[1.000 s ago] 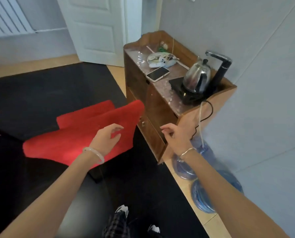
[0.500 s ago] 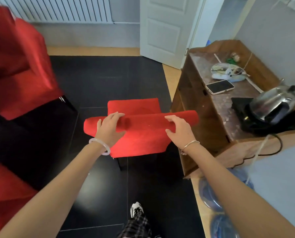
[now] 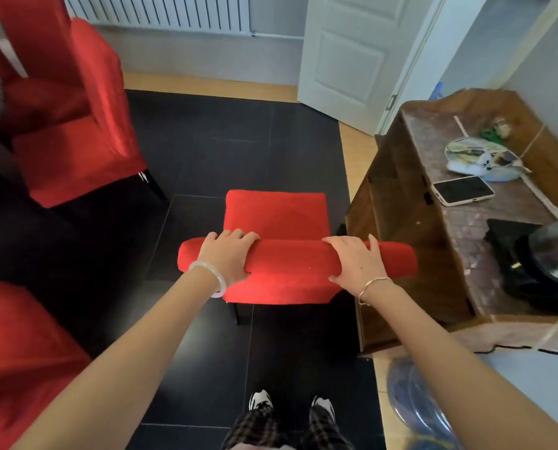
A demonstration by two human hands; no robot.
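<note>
A red fabric-covered chair [image 3: 276, 216] stands on the dark tiled floor right in front of me, seen from behind its backrest. My left hand [image 3: 227, 256] grips the left part of the padded backrest top, fingers curled over the far side and thumb on the near side. My right hand [image 3: 357, 261] grips the right part of the same backrest top in the same way. A pale bangle sits on my left wrist and a thin metal bracelet on my right.
A wooden cabinet [image 3: 397, 241] stands close to the chair's right, carrying a phone [image 3: 462, 190], a kettle [image 3: 557, 251] and a plate. Two more red chairs stand at the left [image 3: 73, 131] and lower left [image 3: 14, 355]. A white door [image 3: 349, 50] is behind; water jugs [image 3: 414, 401] lie bottom right.
My view swung left from the cabinet to face the chair. Both hands went from hovering in the air to gripping the backrest top, and the chair now stands squarely in front of me.
</note>
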